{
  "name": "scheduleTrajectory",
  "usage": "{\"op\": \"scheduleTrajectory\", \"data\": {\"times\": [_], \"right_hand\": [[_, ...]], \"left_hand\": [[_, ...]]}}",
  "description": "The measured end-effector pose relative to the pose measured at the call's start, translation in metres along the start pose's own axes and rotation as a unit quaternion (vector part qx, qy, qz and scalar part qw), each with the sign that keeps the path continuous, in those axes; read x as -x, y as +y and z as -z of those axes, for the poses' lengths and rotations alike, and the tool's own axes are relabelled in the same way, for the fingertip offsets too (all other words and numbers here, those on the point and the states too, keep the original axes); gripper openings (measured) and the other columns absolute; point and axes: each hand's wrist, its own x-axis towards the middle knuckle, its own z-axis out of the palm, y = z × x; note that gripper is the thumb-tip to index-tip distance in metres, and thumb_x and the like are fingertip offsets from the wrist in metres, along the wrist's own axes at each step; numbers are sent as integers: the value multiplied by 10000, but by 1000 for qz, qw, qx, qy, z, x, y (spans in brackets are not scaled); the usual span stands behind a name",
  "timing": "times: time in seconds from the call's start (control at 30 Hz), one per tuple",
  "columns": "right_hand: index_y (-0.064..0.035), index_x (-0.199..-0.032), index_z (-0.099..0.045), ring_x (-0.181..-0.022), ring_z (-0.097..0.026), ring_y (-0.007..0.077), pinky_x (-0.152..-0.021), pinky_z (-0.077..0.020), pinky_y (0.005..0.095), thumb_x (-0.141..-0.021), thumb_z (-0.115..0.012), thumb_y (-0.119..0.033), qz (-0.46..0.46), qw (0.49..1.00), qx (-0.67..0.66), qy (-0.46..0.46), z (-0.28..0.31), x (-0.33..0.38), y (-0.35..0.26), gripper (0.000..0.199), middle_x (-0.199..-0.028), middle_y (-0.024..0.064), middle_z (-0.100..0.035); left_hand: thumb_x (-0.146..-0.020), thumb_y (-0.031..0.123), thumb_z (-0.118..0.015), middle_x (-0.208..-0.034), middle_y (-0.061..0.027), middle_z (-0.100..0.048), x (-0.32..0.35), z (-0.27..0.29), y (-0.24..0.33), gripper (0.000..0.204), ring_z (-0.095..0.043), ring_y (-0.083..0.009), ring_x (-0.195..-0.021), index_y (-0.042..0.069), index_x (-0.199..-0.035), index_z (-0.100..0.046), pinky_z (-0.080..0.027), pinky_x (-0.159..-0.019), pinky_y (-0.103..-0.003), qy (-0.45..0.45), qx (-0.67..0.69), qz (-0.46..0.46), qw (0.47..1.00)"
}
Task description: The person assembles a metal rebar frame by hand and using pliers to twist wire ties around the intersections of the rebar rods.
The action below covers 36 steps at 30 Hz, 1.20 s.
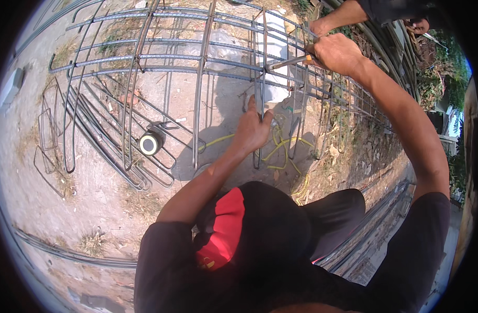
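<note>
A cage of ribbed steel bars (171, 41) with bent steel stirrups (197, 99) spans the upper part of the head view. My left hand (251, 130) is closed on the lower leg of one stirrup (263, 86), thumb and index finger on either side of it. In my right hand (339, 53) is a metal hand tool (288, 63) with a tan grip; its exact kind is unclear. The tool's far end reaches a crossing of bar and stirrup above my left hand. Another person's hand (322, 26) touches the cage just beyond my right hand.
A round black-and-pale tape measure (150, 143) lies beside loose stirrups (100, 138) at left. Yellow cord (280, 148) curls on the ground below the cage. A white slab-like piece (274, 47) is under the bars. Long poles (390, 57) lie at upper right.
</note>
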Motion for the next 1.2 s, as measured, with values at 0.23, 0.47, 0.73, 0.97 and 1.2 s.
{"op": "scheduleTrajectory", "data": {"times": [0.23,0.47,0.73,0.97,1.2], "right_hand": [[12,-1009,-639,-776,-708,374,-689,-560,468,-900,-744,-338,30,997,-58,43,8,37,-22,381,-827,202,-707],[42,-1168,-540,-842,-713,322,-744,-555,470,-791,-768,-97,-16,990,-138,7,8,46,-29,461,-905,163,-700],[20,-946,-683,-892,-703,315,-811,-558,477,-991,-611,-258,-58,991,-78,-91,27,36,-28,290,-948,187,-690],[6,-939,-630,-819,-706,324,-751,-567,464,-881,-772,-224,-87,956,-257,-112,14,44,-29,276,-981,202,-673],[-7,-929,-603,-717,-702,259,-652,-578,383,-955,-663,-261,85,975,96,184,29,28,-15,262,-864,122,-670]], "left_hand": [[-994,305,-559,-679,-171,-651,-6,0,-11,810,-663,-269,-537,-137,-1546,-164,-533,-545,-396,20,-29,-18,999],[-991,324,-564,-632,-172,-634,-7,-2,-9,837,-665,-279,-520,-158,-1535,-151,-532,-538,-397,14,-28,-27,999],[-970,289,-562,-692,-283,-661,3,7,13,802,-696,-446,-736,-204,-1488,-200,-535,-725,-489,-2,-22,0,1000],[-971,285,-566,-671,-275,-648,1,6,6,796,-687,-466,-744,-203,-1485,-203,-527,-729,-500,-6,2,-5,1000],[-973,300,-561,-669,-282,-641,0,2,4,798,-680,-469,-738,-198,-1485,-207,-529,-727,-494,9,-3,-21,1000]]}}
